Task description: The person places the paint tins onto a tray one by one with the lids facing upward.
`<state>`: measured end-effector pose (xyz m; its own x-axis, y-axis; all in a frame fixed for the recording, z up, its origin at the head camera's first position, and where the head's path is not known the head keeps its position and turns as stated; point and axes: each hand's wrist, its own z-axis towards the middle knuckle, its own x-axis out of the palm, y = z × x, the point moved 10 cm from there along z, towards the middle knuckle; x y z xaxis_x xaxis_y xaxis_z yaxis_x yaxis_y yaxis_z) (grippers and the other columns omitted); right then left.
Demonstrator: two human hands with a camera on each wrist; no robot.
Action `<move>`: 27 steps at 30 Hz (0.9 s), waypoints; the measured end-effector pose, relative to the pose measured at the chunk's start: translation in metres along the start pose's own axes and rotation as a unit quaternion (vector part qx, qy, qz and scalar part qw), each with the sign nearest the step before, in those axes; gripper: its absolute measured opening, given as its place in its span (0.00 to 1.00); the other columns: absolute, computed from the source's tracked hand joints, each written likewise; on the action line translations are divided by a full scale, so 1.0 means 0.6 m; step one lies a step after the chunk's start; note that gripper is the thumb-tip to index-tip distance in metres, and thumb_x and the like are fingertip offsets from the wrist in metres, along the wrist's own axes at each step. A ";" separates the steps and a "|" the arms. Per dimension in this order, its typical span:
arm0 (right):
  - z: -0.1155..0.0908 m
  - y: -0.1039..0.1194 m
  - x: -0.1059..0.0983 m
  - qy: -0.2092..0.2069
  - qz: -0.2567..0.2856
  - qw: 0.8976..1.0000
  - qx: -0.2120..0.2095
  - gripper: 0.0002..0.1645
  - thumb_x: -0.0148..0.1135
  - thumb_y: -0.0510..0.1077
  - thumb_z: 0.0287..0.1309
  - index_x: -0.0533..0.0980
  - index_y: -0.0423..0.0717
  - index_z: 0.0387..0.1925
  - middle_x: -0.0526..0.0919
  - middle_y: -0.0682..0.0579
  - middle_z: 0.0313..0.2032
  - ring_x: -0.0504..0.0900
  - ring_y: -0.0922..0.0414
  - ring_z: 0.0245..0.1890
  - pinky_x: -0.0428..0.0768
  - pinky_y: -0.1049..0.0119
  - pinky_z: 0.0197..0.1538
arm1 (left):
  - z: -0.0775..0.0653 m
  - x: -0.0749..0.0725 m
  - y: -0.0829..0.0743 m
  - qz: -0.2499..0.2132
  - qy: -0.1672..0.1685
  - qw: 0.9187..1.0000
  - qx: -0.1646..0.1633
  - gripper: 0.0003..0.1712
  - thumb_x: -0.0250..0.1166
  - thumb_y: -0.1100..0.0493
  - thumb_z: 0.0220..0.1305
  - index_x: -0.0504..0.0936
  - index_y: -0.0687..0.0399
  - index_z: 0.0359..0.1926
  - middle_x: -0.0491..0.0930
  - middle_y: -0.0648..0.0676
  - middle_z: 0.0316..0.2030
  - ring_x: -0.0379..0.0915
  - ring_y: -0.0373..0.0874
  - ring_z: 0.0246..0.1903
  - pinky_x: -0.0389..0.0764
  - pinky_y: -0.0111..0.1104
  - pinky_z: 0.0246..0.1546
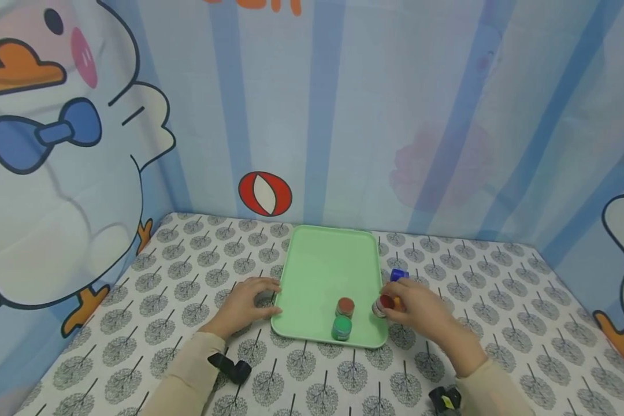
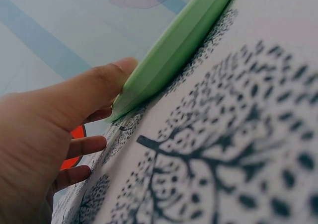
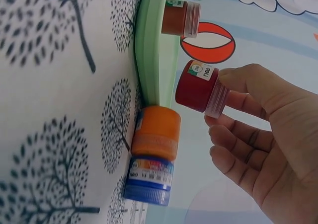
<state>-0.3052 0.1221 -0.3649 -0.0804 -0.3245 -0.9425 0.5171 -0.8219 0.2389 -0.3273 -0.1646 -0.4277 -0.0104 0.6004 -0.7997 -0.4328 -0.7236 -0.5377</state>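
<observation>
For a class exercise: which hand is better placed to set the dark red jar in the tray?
Probably the right hand: it holds the dark red jar by the right edge of the green tray; the left hand is at the opposite rim.

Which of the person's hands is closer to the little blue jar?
The right hand. It is just on the near side of the blue jar, holding a red jar; the left hand is across the green tray, at its left edge.
</observation>
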 end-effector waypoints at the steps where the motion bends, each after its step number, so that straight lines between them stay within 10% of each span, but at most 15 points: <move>1: 0.002 0.001 0.002 0.002 0.000 1.000 -0.002 0.18 0.70 0.46 0.50 0.81 0.48 0.44 0.79 0.56 0.33 0.74 0.63 0.31 0.76 0.71 0.33 | 0.000 0.001 0.000 0.000 0.000 1.000 0.000 0.25 0.73 0.48 0.52 0.82 0.48 0.52 0.77 0.51 0.60 0.69 0.54 0.62 0.65 0.56 0.67; 27: 0.064 0.050 0.039 0.041 -0.050 0.997 -0.035 0.18 0.70 0.44 0.52 0.80 0.48 0.47 0.81 0.54 0.38 0.80 0.60 0.36 0.82 0.68 0.37 | 0.000 0.001 0.003 0.001 -0.006 1.000 0.003 0.26 0.73 0.47 0.51 0.82 0.47 0.52 0.77 0.49 0.59 0.70 0.52 0.62 0.66 0.55 0.66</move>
<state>-0.3242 0.0718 -0.3708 -0.0662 -0.2008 -0.9774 0.5686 -0.8125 0.1284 -0.3281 -0.1653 -0.4292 -0.0217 0.6037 -0.7969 -0.4381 -0.7222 -0.5352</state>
